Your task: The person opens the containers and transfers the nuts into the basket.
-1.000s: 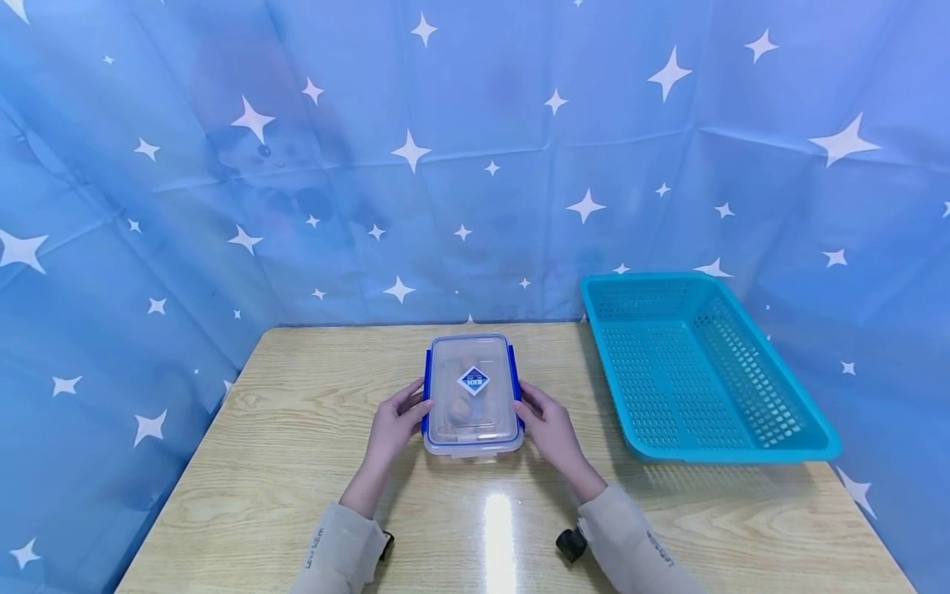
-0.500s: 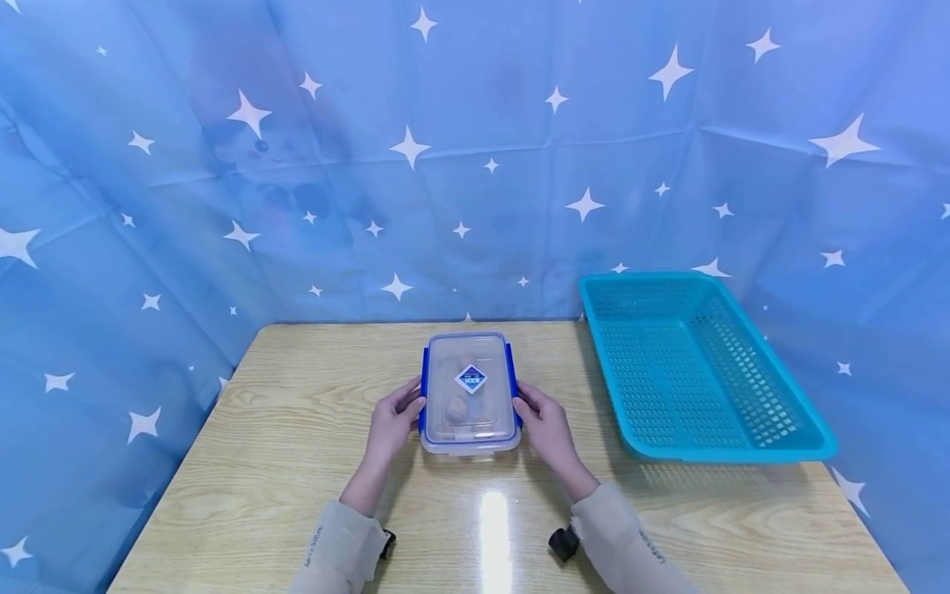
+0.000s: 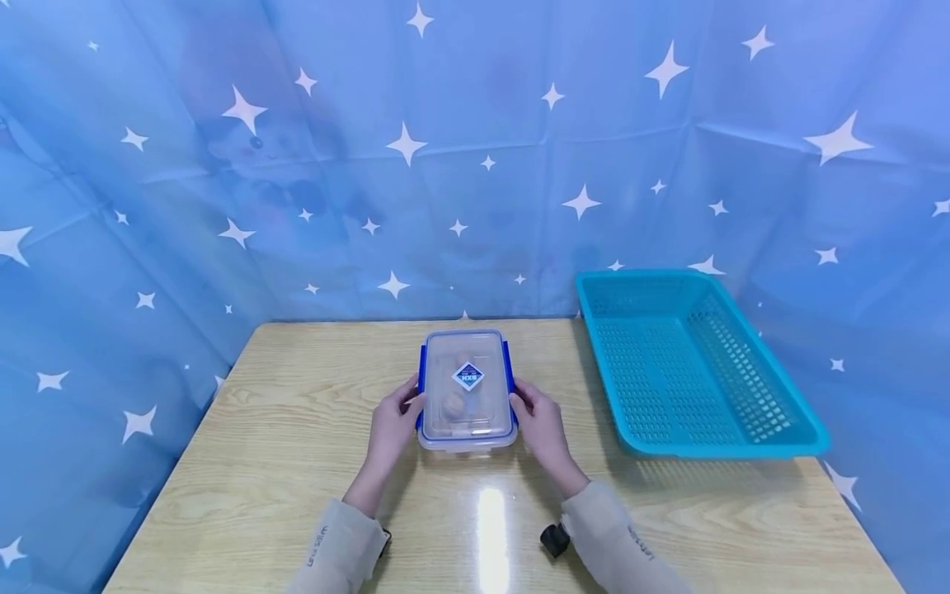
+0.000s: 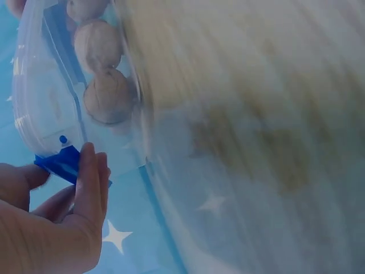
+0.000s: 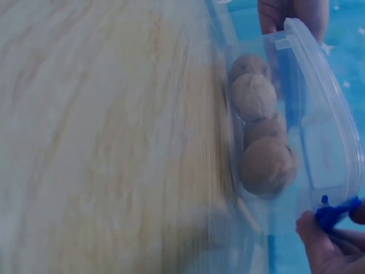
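Note:
A clear rectangular food container with a blue-edged lid and a diamond label sits at the middle of the table. Several round, light-brown balls, walnut-like, show through its wall. On its left side my left hand pinches the blue latch between thumb and fingers. Opposite it, my right hand pinches the right-hand blue latch; part of this hand is cut off in the right wrist view. The lid lies on the container.
A large turquoise perforated basket stands to the right of the container, near the table's right edge. The wooden table meets a blue star-patterned curtain at the back and sides.
The head view has shifted slightly. Both hands stay on the container's side latches, and the container keeps its place between them.

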{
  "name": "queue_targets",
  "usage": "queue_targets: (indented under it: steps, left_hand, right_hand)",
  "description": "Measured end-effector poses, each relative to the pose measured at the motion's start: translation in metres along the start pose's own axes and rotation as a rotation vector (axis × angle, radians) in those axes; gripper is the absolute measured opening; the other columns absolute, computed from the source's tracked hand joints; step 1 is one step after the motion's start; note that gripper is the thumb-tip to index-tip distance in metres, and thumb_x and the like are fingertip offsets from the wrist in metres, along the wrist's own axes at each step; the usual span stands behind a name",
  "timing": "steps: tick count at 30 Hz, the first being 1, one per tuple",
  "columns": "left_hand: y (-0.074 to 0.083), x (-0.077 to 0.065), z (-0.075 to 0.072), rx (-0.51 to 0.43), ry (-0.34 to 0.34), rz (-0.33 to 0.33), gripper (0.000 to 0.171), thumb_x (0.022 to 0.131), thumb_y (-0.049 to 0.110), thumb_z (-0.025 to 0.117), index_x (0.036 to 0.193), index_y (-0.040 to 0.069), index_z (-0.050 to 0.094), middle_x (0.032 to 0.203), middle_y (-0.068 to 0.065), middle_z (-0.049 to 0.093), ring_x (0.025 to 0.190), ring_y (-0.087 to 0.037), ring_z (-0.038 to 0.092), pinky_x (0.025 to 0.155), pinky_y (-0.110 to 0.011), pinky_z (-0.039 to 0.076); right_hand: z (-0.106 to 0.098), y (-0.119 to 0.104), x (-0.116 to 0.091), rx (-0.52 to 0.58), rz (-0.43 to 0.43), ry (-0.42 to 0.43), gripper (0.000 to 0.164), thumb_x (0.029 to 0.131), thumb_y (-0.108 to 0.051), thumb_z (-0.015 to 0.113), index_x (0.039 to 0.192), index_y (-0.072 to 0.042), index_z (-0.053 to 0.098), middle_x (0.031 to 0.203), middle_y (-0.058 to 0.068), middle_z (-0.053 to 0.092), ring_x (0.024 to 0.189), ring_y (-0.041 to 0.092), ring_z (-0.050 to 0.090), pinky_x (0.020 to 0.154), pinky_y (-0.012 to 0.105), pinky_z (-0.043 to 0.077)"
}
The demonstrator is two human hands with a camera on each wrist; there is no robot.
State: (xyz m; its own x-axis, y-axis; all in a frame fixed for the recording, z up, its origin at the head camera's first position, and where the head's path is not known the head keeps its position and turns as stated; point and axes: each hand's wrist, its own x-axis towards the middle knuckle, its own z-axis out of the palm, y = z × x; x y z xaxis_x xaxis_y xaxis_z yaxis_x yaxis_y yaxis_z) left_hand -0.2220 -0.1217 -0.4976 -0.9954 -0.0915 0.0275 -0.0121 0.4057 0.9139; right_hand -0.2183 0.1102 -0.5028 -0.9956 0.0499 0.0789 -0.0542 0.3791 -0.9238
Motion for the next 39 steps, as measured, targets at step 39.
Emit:
queue_targets:
  steps: [39]
  left_hand:
    - [0.004,0.016,0.004,0.418,-0.139,0.025,0.045,0.107,0.014,0.029,0.142,-0.012,0.041,0.125,-0.036,0.061,0.113,-0.048,0.063,0.095,-0.056,0.054]
  right_hand:
    - [0.001,-0.005,0.009,-0.151,-0.063,0.073,0.035,0.103,-0.005,0.049,0.134,0.010,0.056,0.131,0.028,0.062,0.121,0.041,0.062,0.100,0.051,0.053]
